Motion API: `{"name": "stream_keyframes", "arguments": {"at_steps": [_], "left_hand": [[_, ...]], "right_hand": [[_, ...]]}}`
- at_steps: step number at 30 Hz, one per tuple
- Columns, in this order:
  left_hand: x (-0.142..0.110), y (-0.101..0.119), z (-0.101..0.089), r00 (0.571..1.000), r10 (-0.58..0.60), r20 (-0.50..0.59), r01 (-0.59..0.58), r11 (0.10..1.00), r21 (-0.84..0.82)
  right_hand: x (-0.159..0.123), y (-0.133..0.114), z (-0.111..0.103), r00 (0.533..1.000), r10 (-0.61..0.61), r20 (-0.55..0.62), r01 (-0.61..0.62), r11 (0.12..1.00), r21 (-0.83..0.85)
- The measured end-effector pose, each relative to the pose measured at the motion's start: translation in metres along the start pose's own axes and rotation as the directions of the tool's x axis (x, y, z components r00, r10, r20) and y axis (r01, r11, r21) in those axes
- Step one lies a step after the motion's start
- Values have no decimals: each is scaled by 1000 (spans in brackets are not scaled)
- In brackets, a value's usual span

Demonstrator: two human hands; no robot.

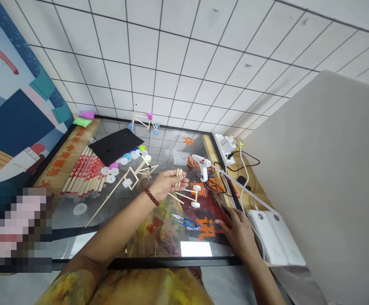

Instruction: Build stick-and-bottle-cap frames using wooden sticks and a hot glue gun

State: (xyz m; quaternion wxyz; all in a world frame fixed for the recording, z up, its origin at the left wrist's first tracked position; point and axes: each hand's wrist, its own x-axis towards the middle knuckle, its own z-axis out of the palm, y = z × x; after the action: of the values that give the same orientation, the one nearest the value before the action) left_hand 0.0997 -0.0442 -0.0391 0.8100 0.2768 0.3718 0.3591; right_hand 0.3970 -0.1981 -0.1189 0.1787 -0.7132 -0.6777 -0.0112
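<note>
My left hand [168, 185], with a beaded bracelet at the wrist, is closed around several short wooden sticks [178, 176] held upright. My right hand [240, 232] is low over the table's right side, its thumb spread away from the fingers. Its fingertips are close to a slim dark object [216, 197] whose kind I cannot make out. Just beyond my left hand lies a stick frame with white wheels [195, 204]. Blue-handled thread snips [187, 222] lie between my hands. A white glue gun [202, 166] stands further back.
Left of my arm are a wooden stick frame [129, 178], bottle caps [114, 171], a black sheet [116, 146] and packaged chopsticks [83, 176]. A finished-looking stick model [145, 120] stands at the back. Cables and white power boxes [275, 237] line the right edge.
</note>
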Motion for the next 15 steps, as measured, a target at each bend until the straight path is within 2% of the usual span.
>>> {"name": "stream_keyframes", "arguments": {"at_steps": [5, 9, 11, 13, 15], "left_hand": [[1, 2, -9, 999, 20, -38, -19, 999, 26], [9, 1, -17, 986, 104, -127, -79, 979, 187], [14, -1, -21, 984, 110, -141, -71, 964, 258], [15, -4, -25, 987, 102, -127, -51, 933, 355], [10, -7, -28, 987, 143, -75, -78, 828, 556]], "right_hand": [[3, -2, 5, 1000, -30, -10, 28, 994, -107], [5, -24, -9, 993, -74, -87, 61, 988, -142], [9, -41, -19, 978, -159, -138, 150, 986, -74], [13, -62, -28, 948, -288, -136, 293, 956, 23], [18, -83, -33, 912, -398, -98, 407, 908, 102]]}}
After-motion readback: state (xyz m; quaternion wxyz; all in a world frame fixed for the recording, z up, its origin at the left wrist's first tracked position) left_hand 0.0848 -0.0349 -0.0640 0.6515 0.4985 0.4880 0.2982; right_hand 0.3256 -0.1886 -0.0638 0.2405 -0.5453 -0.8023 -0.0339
